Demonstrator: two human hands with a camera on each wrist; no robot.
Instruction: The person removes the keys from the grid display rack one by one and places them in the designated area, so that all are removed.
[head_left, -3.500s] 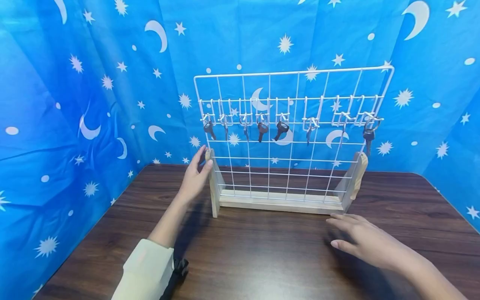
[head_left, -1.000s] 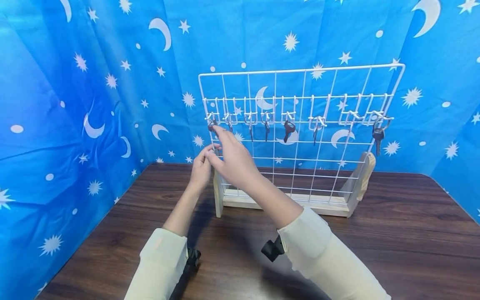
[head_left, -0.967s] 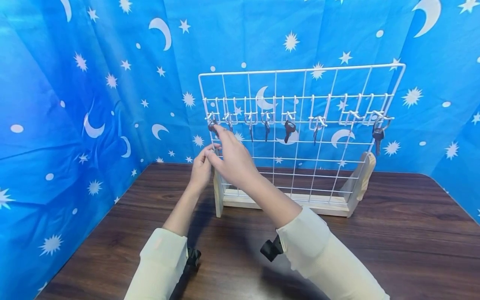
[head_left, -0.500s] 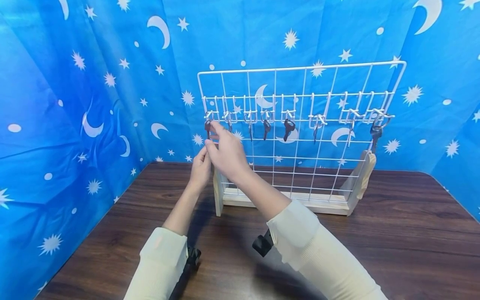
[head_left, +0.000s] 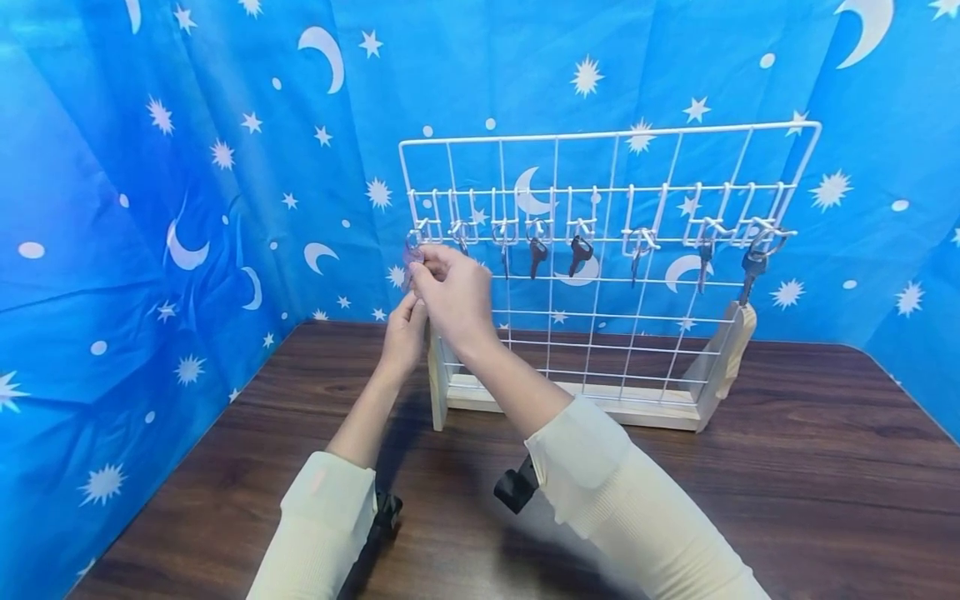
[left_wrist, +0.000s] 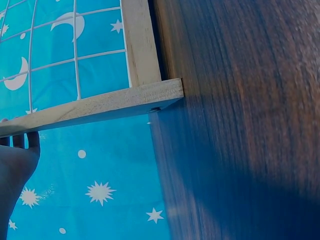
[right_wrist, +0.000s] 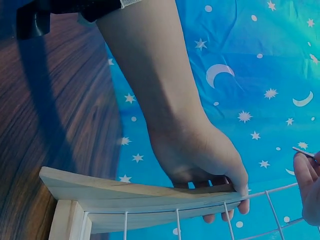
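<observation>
Only wrist views show the left hand (right_wrist: 197,145) gripping the wooden upright (right_wrist: 125,196); the right hand (head_left: 456,298) pinches a key (head_left: 411,256).

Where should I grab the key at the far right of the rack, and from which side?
Probably pinch the key by its broad, dark head, coming from the front. It hangs by a ring at the edge of the wire rack, head up; the narrow blade points down, its tip looking close to the wooden upright, leaving less to hold.

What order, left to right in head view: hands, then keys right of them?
Left hand, right hand, edge-on key, broad-headed key, second broad-headed key, second edge-on key, fifth key, rightmost key
</observation>
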